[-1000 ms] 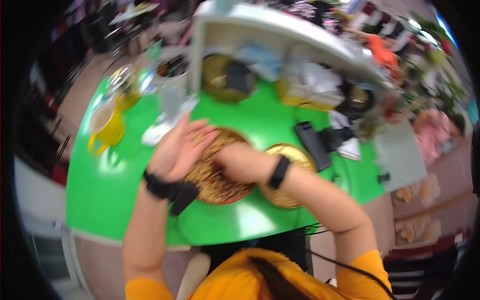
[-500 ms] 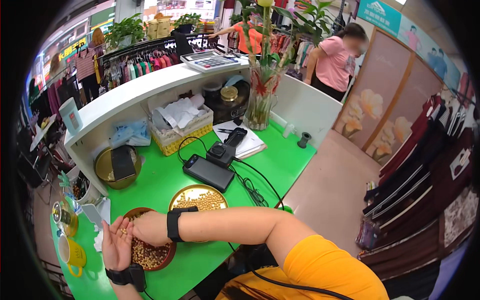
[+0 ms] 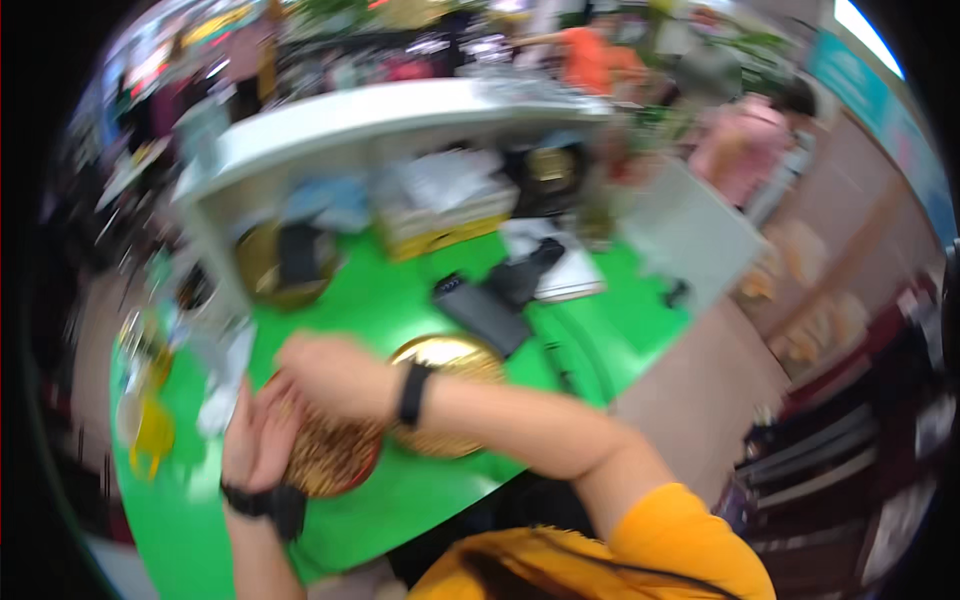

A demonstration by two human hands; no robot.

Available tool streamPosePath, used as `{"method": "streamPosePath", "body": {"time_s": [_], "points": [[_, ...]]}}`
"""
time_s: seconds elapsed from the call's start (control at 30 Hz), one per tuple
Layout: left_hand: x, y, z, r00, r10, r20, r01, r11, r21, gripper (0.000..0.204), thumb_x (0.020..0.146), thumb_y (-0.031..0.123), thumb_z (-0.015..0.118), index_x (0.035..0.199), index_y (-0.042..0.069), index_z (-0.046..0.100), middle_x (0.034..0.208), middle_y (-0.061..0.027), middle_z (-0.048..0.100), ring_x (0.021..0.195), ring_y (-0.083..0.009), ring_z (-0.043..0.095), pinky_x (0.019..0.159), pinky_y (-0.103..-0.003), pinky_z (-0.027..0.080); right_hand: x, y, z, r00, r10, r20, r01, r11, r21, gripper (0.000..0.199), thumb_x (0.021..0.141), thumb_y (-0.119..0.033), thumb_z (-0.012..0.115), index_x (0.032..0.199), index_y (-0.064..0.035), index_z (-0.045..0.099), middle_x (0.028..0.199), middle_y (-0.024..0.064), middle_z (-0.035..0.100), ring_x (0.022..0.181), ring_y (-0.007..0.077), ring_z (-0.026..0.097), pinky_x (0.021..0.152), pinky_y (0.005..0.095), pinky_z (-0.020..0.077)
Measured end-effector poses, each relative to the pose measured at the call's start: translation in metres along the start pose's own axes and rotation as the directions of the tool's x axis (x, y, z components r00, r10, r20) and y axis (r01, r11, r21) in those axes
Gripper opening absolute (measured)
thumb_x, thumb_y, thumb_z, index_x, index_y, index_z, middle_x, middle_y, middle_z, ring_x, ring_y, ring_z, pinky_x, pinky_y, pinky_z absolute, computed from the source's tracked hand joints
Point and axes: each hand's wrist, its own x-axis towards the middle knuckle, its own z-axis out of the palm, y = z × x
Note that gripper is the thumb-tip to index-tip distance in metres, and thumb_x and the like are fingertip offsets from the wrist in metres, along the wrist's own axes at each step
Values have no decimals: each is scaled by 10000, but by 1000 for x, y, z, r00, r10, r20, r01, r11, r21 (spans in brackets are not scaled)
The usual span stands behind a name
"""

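Strong motion blur is noted throughout. Lettering on the teal wall panel [image 3: 875, 85] cannot be resolved, nor can any marking on the black handheld device [image 3: 482, 313]. The left hand [image 3: 262, 438] is held opened and slightly cupped, palm exposed, at the left edge of a round bowl with a reddish-brown rim [image 3: 374, 468]; whether anything is carried in the palm cannot be told. The right hand [image 3: 328, 372] is placed just above, over the bowl's far side, its back turned up; its fingertips are hidden, so its grip cannot be told. Small beans [image 3: 330, 450], grainy and mottled tan to brown, are contained in the bowl. Beside it a shiny golden metal tray [image 3: 440, 347], round and partly covered by the right forearm, is seen with paler grains spread on it. Both are set on a glossy green tabletop [image 3: 180, 530].
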Motion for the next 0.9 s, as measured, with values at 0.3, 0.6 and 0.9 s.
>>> {"method": "streamPosePath", "body": {"time_s": [0.3,0.6,0.9], "points": [[2,27,-12,966,159,-204,-188,973,-135,601,920,447,509,1147,-104,426,1085,-182,491,1050,-269,519,941,-339,452,-5,4,-5,932,-57,358,19,994,109,95,797,-56,578,864,6,607,826,158,616,790,320,602,716,380,482],[3,24,-12,978,122,-169,-134,989,-67,562,960,435,424,1151,-91,479,1093,-182,538,1075,-273,534,963,-340,444,-4,5,23,863,-72,499,78,997,10,102,772,-32,566,853,20,602,834,164,611,808,325,596,737,385,476],[7,19,-14,981,122,-154,-131,990,-50,546,959,430,430,1133,-84,491,1074,-176,548,1070,-272,542,955,-335,452,-7,9,22,904,0,427,34,997,-73,118,768,-41,554,850,20,613,856,171,610,839,329,592,771,397,474]]}}
